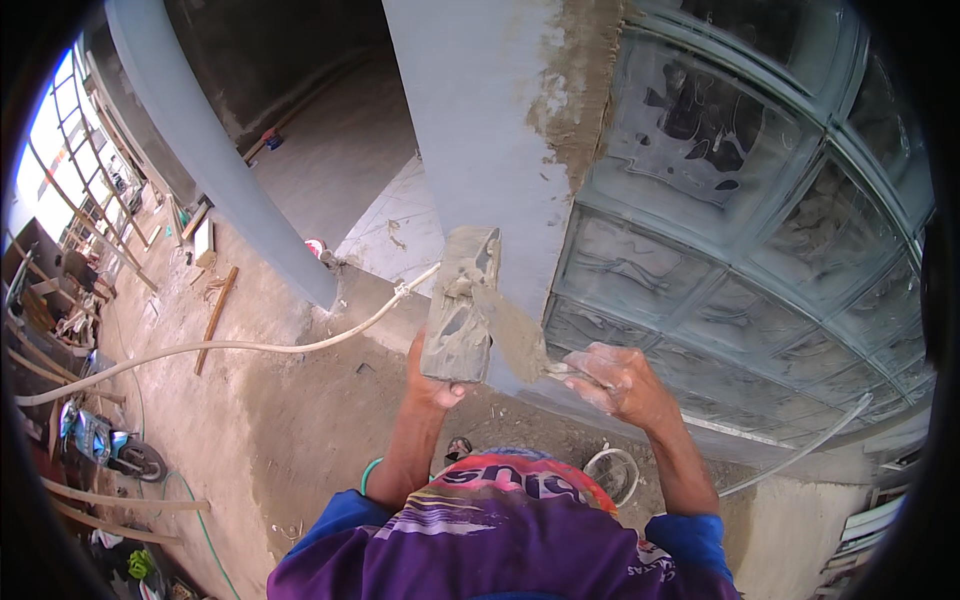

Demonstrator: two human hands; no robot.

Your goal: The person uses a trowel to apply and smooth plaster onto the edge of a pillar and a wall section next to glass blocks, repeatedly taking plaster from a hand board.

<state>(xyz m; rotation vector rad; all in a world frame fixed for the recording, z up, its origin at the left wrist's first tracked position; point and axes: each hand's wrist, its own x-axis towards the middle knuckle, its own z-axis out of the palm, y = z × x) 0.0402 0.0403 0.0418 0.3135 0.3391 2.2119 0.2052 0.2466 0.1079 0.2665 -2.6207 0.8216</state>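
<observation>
My left hand (pixel 440 392) is closed around the near end of a narrow plastering float (pixel 437 345), whose upper face is smeared with wet grey mortar. A trowel (pixel 520 335) with a mortar-coated blade is in my right hand (pixel 620 382), its fingers wrapped round the handle. The blade reaches left to the float's right edge and seems to touch the mortar there. Just beyond both tools stands a pale grey-blue pillar (pixel 478 130) with rough, damp mortar (pixel 575 90) along its right edge, beside a glass-block wall (pixel 690 290).
A pale hose (pixel 260 346) crosses from the left to beside the float. Below my right hand, a bucket (pixel 611 475) stands on the ground. A doorway opens left of the pillar, past a curved column (pixel 215 130). Further left are a wooden plank (pixel 216 320) and a parked motorbike (pixel 105 445).
</observation>
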